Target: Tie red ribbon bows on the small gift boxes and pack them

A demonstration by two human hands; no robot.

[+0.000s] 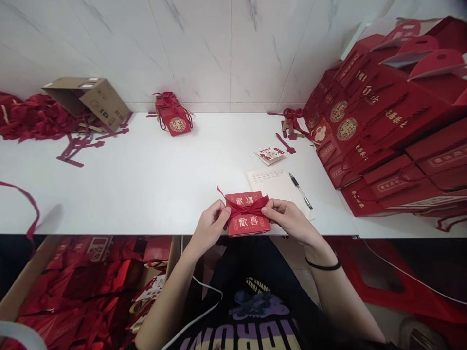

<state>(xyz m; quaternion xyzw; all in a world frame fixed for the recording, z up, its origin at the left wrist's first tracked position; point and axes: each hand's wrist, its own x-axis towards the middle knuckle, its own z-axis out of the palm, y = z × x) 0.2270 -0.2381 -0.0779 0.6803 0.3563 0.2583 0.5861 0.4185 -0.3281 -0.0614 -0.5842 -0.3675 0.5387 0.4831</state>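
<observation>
A small red gift box (251, 223) with gold and white characters lies at the table's front edge, right before me. Across its top runs a dark red ribbon (246, 210) tied in a bow. My left hand (215, 218) pinches the bow's left side between thumb and finger. On the other side, my right hand (282, 216) pinches the right loop. Under and behind the box is a sheet of handwritten paper (268, 180), with a black pen (300, 189) lying on it. A folded printed card (270, 155) sits just beyond the paper.
Stacked red gift bags (365, 121) crowd the right side. A red box with ribbon (175, 116) stands near the wall. At left are an open cardboard box (98, 102) and a ribbon heap (36, 116). Below the table, a carton (177, 257) holds red packages.
</observation>
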